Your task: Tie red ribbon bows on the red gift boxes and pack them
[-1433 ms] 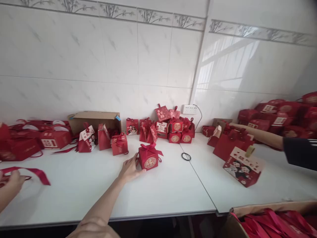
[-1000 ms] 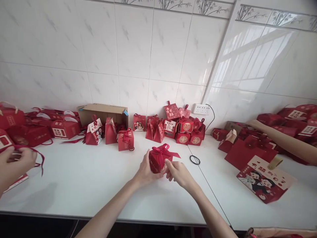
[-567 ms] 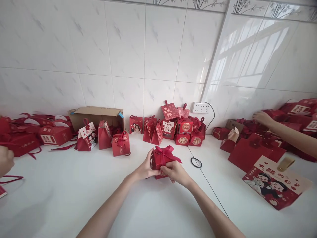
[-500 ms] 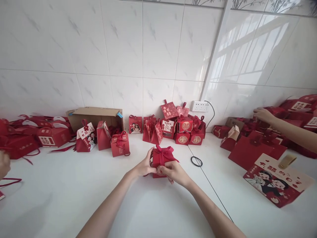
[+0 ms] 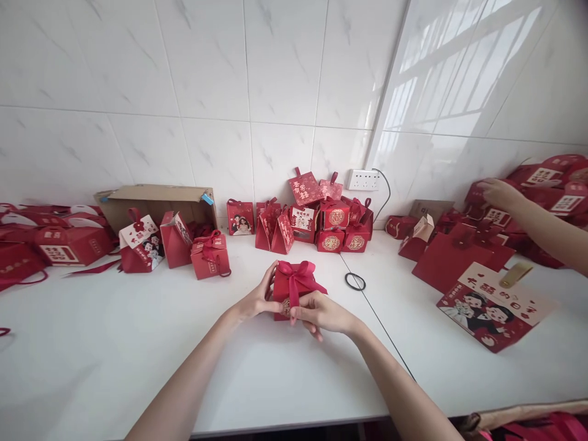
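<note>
Left of the black elastic ring point(image 5: 355, 282) on the white table point(image 5: 114, 349): left hand point(image 5: 257, 299) and right hand point(image 5: 321, 313), both closed on the small red ribbon-bowed cardboard gift box point(image 5: 294, 288), have drawn it nearer than a moment ago; handling continues, by my judgement.

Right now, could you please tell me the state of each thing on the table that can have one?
Small red box: closed, ribbon bow tied on top, held by left hand and right hand.
Cardboard box: on its side, open.
Big flat box: lying flat.
Black hair band: lying loose.
</note>
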Motion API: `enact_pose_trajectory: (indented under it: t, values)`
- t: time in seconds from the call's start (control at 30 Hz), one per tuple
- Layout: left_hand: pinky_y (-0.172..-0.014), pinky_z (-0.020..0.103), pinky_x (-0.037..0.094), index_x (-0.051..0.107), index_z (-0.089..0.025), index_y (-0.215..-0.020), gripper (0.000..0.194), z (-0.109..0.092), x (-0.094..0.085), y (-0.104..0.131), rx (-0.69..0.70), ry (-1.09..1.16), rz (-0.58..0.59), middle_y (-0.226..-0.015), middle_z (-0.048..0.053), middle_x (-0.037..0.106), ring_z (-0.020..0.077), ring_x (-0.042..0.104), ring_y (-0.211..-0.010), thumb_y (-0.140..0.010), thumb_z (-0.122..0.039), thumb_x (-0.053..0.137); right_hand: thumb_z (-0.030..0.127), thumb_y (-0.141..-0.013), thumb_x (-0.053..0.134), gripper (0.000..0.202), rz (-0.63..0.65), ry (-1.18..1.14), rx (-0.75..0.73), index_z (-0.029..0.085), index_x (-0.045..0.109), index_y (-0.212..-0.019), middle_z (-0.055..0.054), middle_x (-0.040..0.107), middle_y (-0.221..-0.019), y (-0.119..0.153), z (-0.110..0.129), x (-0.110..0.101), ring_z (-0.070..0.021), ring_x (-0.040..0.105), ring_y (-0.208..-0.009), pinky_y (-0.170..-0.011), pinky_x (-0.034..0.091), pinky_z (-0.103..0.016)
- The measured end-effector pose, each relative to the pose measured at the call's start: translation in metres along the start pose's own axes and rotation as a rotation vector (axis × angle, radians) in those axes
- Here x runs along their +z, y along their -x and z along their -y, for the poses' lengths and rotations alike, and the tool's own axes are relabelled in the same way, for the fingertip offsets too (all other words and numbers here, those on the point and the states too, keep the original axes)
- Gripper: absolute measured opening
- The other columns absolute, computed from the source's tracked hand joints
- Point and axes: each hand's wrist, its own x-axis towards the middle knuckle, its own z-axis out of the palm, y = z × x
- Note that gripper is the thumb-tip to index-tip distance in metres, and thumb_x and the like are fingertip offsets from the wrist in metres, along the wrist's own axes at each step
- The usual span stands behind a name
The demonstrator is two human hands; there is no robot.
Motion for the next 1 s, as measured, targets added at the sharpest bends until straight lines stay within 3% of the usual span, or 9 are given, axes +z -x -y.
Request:
enact_pose_trajectory:
  t: [0.1,0.13,0.23,0.3,0.43,0.53,0.73,0.87,1.0]
  values:
    - [-0.105,0.043,0.031,0.037,-0.024,-0.131,0.071,-0.015,-0.008,-0.007,0.060,-0.002,-0.239,-0.142,0.009,0.037,0.0289,0.031,-0.133,-0.064,-0.037,0.059,0.067,-0.071,0.055,0.056,0.143,0.001,0.060,0.012,0.065,-0.077,0.003,0.051,-0.045,0.019,0.012,-0.020,-0.0085,0.046,-0.030,-0.033,0.036,-0.021]
    - [-0.105,0.042,0.031,0.044,-0.023,-0.124,0.061,-0.021,-0.009,-0.011,0.098,-0.046,-0.335,-0.140,0.009,0.040,0.0282,0.032,-0.133,-0.065,-0.036,0.054,0.068,-0.072,0.052,0.057,0.084,0.002,0.027,0.012,0.065,-0.074,0.003,0.049,-0.042,0.024,0.016,-0.029,-0.0083,0.045,-0.029,-0.033,0.035,-0.021]
    - [-0.098,0.040,0.038,0.059,-0.020,-0.098,0.038,-0.034,-0.006,-0.024,0.128,-0.231,-0.459,-0.120,0.008,0.057,0.0269,0.046,-0.120,-0.062,-0.023,0.049,0.061,-0.080,0.046,0.049,-0.408,0.067,-0.126,0.015,0.058,-0.066,0.005,0.043,-0.038,0.021,0.024,-0.050,-0.0068,0.041,-0.032,-0.035,0.033,-0.020]
    - [-0.093,0.037,0.040,0.062,-0.019,-0.088,0.031,-0.035,0.000,-0.030,0.112,-0.291,-0.456,-0.106,0.007,0.063,0.0256,0.053,-0.110,-0.060,-0.019,0.049,0.054,-0.078,0.054,0.038,-0.598,0.133,-0.161,0.016,0.058,-0.080,0.002,0.053,-0.056,0.006,0.022,-0.055,-0.0100,0.050,-0.045,-0.034,0.034,-0.019]
    - [-0.085,0.033,0.044,0.064,-0.018,-0.089,0.026,-0.024,0.012,-0.034,0.100,-0.258,-0.395,-0.098,0.006,0.065,0.0227,0.058,-0.096,-0.066,-0.027,0.054,0.046,-0.075,0.060,0.039,-0.610,0.198,-0.230,0.018,0.057,-0.102,-0.006,0.060,-0.093,-0.023,0.004,-0.043,-0.0162,0.058,-0.074,-0.045,0.045,-0.023]
    - [-0.081,0.031,0.044,0.064,-0.017,-0.087,0.026,-0.018,0.016,-0.032,0.094,-0.201,-0.385,-0.095,0.005,0.066,0.0217,0.059,-0.092,-0.067,-0.034,0.060,0.043,-0.078,0.056,0.026,-0.667,0.166,-0.288,0.018,0.059,-0.083,-0.003,0.061,-0.081,-0.030,-0.004,-0.031,-0.0138,0.056,-0.071,-0.057,0.047,-0.025]
    - [-0.072,0.026,0.042,0.066,-0.015,-0.080,0.024,-0.018,0.012,-0.024,0.101,0.023,-0.384,-0.096,0.005,0.064,0.0173,0.057,-0.081,-0.063,-0.032,0.066,0.056,-0.071,0.058,0.039,-0.604,-0.154,-0.185,0.018,0.053,-0.070,0.004,0.051,-0.058,-0.031,-0.003,-0.024,-0.0082,0.045,-0.040,-0.034,0.037,-0.022]
    - [-0.065,0.025,0.041,0.064,-0.014,-0.070,0.023,-0.022,0.014,-0.018,0.103,0.282,-0.325,-0.089,0.005,0.065,0.0143,0.055,-0.068,-0.058,-0.032,0.067,0.055,-0.068,0.062,0.039,-0.649,-0.252,-0.190,0.017,0.053,-0.063,0.005,0.044,-0.055,-0.032,-0.003,-0.022,-0.0073,0.043,-0.043,-0.034,0.035,-0.019]
    - [-0.057,0.025,0.039,0.064,-0.015,-0.086,0.037,-0.024,0.017,-0.016,-0.010,0.324,-0.286,-0.064,0.001,0.061,0.0150,0.054,-0.057,-0.061,-0.043,0.068,0.053,-0.068,0.063,0.038,-0.638,-0.318,-0.152,0.016,0.056,-0.064,0.003,0.045,-0.057,-0.031,-0.003,-0.020,-0.0081,0.044,-0.051,-0.037,0.036,-0.017]
